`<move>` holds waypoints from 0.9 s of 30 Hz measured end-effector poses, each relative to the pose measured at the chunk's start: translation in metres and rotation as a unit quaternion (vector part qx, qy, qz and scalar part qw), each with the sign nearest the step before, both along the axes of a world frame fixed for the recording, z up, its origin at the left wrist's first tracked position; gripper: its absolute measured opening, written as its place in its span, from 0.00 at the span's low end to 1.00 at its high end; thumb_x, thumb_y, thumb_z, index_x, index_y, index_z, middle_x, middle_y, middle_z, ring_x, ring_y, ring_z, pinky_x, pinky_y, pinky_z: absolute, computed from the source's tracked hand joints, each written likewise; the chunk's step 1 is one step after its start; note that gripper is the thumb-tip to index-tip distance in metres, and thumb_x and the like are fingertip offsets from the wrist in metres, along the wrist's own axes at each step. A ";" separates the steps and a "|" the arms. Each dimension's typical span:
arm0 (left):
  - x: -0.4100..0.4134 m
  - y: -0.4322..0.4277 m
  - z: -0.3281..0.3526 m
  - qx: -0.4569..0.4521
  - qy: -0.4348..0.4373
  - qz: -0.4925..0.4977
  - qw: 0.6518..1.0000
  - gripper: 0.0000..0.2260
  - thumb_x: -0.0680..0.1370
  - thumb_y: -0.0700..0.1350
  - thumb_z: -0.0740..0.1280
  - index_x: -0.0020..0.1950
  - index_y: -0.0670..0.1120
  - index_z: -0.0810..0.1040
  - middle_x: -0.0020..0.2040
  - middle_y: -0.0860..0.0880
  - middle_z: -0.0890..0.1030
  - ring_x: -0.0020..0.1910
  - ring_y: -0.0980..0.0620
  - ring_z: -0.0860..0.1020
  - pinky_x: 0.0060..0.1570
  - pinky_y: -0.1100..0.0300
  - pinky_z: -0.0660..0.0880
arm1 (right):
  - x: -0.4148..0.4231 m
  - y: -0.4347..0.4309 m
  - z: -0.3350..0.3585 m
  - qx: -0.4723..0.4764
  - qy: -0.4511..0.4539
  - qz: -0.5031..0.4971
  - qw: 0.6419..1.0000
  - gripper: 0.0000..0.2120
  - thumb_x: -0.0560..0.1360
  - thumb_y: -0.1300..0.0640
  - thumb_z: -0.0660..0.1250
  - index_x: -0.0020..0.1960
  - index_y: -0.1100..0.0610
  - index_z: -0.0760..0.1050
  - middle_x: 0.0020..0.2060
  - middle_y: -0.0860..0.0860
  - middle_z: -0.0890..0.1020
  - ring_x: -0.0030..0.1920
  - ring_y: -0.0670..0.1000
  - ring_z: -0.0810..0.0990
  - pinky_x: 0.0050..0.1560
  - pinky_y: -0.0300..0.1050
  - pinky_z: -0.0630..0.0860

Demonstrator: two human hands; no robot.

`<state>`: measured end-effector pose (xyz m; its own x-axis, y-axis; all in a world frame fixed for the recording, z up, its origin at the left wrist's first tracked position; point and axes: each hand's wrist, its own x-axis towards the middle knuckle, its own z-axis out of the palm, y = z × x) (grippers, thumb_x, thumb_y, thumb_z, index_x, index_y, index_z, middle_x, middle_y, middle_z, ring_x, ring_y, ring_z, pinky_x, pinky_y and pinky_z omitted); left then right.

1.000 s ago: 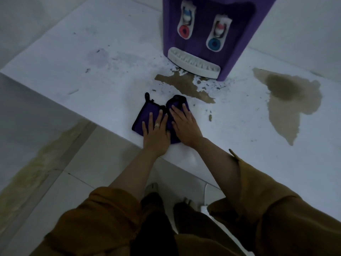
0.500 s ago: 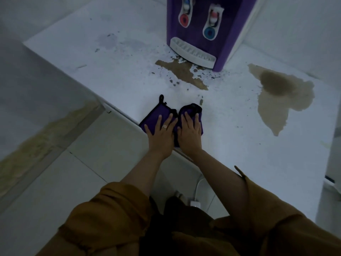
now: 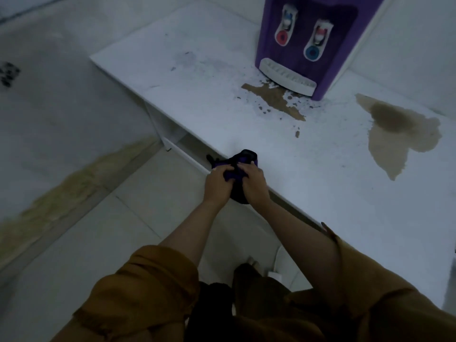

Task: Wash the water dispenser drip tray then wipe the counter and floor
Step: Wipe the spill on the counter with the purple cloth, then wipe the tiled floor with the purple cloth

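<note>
A person in ochre sleeves stands at the near edge of a white worktop, both hands clenched on a purple cloth. The left grip curls its fingers round the cloth's left side. The right grip clutches the right side, and the two hands touch over the bunched fabric. The cloth sits on the worktop's near edge; its far fold lies on the surface just beyond the knuckles, while a dark part hangs between the wrists on the near side.

The drip tray, white and slotted, sits in the foot of the purple dispenser at the far side of the worktop, well apart from both hands and to their far right. A red tap and a blue tap hang above it. A brown puddle with scattered specks spreads from the tray towards the near side, lying between tray and cloth. A larger brown puddle lies to the right of the dispenser, darkest at its far end.

On the pale tiled floor to the left, a yellowish stain runs in a band towards the worktop's leg.
</note>
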<state>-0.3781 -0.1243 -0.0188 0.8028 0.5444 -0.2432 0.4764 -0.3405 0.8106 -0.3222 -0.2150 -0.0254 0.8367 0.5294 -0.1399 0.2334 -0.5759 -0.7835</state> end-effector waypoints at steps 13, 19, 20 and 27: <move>-0.246 0.121 0.031 -0.148 -0.002 0.201 0.968 0.19 0.76 0.36 0.60 0.66 0.48 0.70 0.65 0.44 0.72 0.60 0.44 0.74 0.59 0.49 0.75 | -0.211 0.147 0.034 0.099 0.342 0.020 0.934 0.18 0.70 0.71 0.54 0.51 0.60 0.78 0.39 0.55 0.79 0.35 0.49 0.77 0.29 0.35 0.72; -0.339 0.151 0.041 -0.226 0.019 0.295 0.928 0.19 0.76 0.39 0.56 0.66 0.50 0.67 0.56 0.47 0.75 0.48 0.46 0.77 0.47 0.47 0.78 | -0.288 0.191 0.039 0.070 0.396 0.084 0.912 0.22 0.69 0.71 0.54 0.60 0.65 0.76 0.45 0.60 0.78 0.39 0.56 0.76 0.35 0.43 0.73; -0.350 0.153 0.042 -0.240 0.026 0.304 0.921 0.19 0.76 0.39 0.56 0.66 0.50 0.66 0.54 0.48 0.75 0.44 0.47 0.77 0.42 0.49 0.78 | -0.296 0.195 0.039 0.068 0.403 0.092 0.908 0.23 0.69 0.71 0.54 0.61 0.64 0.75 0.46 0.60 0.79 0.39 0.56 0.77 0.36 0.43 0.73; -0.380 0.162 0.033 -0.317 0.067 0.319 0.891 0.15 0.76 0.43 0.58 0.61 0.53 0.70 0.60 0.49 0.72 0.55 0.47 0.72 0.46 0.44 0.76 | -0.319 0.209 0.027 0.048 0.436 0.136 0.888 0.24 0.69 0.72 0.55 0.62 0.62 0.74 0.48 0.62 0.78 0.37 0.54 0.75 0.36 0.44 0.71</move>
<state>-0.7582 0.0374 0.0145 0.3199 0.5988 -0.7343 0.5168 0.5393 0.6649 -0.6412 -0.0063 0.0017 0.2713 0.7402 -0.6152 -0.3661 -0.5118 -0.7772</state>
